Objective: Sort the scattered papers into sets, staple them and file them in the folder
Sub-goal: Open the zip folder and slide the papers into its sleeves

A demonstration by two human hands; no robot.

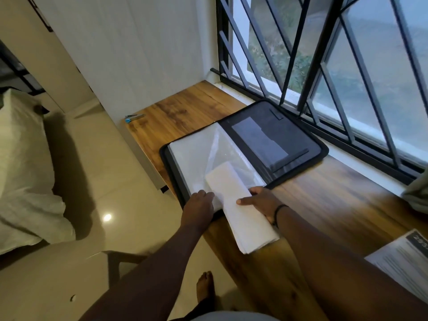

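- Your right hand (pixel 261 202) holds a stack of white papers (pixel 240 209), thumb lying on top and the fingers curled under the right edge; a dark band sits on that wrist.
- The papers are smooth, plain white and long in shape, several sheets thick at the near end, where the edges fan slightly. Their far end lies over the clear sleeve of the folder (pixel 301 144); their near end hangs out past the folder over the wooden tabletop (pixel 335 200).
- Your left hand (pixel 200 202) rests on the near edge of the clear plastic sleeve (pixel 196 158), just left of the papers. Its fingers point toward the papers, and you cannot tell whether they pinch the sleeve or only press it.
- The folder is black, rounded at the corners and lies open flat on the tabletop beside the window grille (pixel 324 54). Its left half carries glossy see-through sleeves; its right half is matte dark fabric with flat pockets.
- A small stapler (pixel 134 117) with a blue end lies well apart from both hands at the far left corner of the tabletop; its details are too small to make out.
- A printed sheet (pixel 403 262) at the right is cut off by the frame edge, and its text is blurred.
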